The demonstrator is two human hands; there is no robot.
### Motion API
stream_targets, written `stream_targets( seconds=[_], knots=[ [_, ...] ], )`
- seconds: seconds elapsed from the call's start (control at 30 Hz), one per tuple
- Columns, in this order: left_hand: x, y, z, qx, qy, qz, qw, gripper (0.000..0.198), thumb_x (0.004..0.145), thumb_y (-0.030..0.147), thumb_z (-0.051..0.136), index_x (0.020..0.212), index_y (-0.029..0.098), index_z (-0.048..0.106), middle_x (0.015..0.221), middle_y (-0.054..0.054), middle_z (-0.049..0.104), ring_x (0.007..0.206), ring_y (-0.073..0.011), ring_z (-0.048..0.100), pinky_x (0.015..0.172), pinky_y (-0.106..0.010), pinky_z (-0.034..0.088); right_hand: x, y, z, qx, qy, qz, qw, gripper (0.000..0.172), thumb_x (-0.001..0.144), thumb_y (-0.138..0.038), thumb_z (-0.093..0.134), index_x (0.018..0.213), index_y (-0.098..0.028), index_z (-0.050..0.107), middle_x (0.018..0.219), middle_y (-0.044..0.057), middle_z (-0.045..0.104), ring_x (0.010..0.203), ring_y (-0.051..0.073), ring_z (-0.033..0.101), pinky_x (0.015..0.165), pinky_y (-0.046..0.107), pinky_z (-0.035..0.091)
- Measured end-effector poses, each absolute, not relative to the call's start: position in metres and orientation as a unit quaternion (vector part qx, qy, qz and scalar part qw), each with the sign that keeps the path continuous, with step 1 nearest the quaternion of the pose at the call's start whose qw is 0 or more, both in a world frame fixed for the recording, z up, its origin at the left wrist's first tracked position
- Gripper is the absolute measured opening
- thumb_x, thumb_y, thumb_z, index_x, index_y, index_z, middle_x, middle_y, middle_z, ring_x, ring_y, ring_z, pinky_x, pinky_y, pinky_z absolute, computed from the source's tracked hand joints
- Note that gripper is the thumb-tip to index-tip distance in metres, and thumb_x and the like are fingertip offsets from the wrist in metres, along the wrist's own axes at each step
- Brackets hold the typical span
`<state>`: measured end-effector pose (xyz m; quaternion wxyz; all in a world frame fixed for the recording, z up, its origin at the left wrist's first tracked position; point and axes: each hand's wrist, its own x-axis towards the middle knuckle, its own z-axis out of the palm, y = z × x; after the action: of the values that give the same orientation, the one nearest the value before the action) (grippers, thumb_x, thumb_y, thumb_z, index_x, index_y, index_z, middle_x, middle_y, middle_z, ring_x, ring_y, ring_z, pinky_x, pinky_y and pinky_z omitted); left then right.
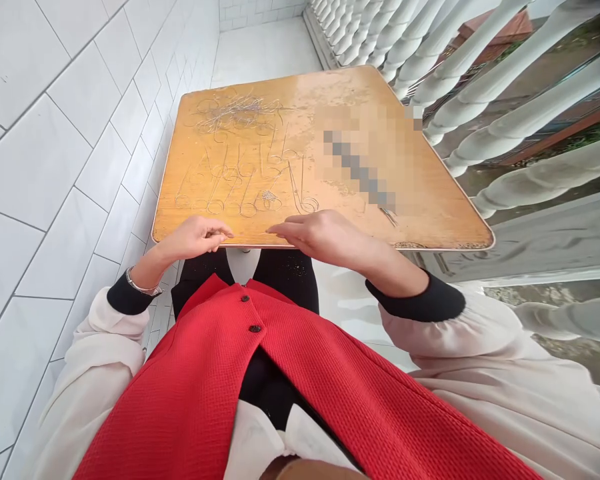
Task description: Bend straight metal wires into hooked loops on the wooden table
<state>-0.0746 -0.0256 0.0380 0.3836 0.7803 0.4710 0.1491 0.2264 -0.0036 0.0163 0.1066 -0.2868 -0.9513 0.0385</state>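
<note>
At the near edge of the wooden table, my left hand [196,237] is closed, thumb and fingers pinched together. Facing it from the right, my right hand [325,235] is pinched as well, fingertips pointing left. A faint, thin wire [250,236] runs between the two sets of fingertips, hard to make out against the wood. Just beyond the hands lie several bent wire pieces with looped ends [249,203], set out in rough rows. Among them is a small clump of short wire bits [269,196].
A tangled pile of wires [240,112] lies at the table's [300,90] far left. On its right part is a dark, long item [357,170], blurred by pixelation, with thin metal tips. A white tiled wall [100,120] stands left, a white balustrade [460,87] right.
</note>
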Motion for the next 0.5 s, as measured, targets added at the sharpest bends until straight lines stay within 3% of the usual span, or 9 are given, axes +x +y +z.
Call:
stream_targets(
  seconds=[0.27,0.5],
  knots=[
    [-0.071,-0.030,0.037,0.826,0.454,0.143,0.301,0.033,0.086,0.010,0.054,0.096,0.019,0.083,0.075,-0.002,0.077,0.067,-0.0127,0.067,0.066,-0.024,0.047,0.236,0.005,0.021,-0.280,-0.953,0.038,0.111,0.040,0.102,-0.020,0.038,0.105,-0.025,0.077,0.083,0.006,0.074,0.067,0.019,0.064,0.062,0.031,0.039],
    [-0.085,-0.026,0.042,0.842,0.389,0.114,0.356,0.030,0.084,0.011,0.057,0.094,0.021,0.084,0.075,-0.001,0.077,0.066,-0.0108,0.066,0.066,-0.021,0.049,0.238,0.003,0.013,-0.282,-0.944,0.098,0.138,0.037,0.105,-0.035,0.040,0.108,-0.032,0.077,0.080,0.005,0.071,0.069,0.022,0.064,0.062,0.034,0.039]
  ],
)
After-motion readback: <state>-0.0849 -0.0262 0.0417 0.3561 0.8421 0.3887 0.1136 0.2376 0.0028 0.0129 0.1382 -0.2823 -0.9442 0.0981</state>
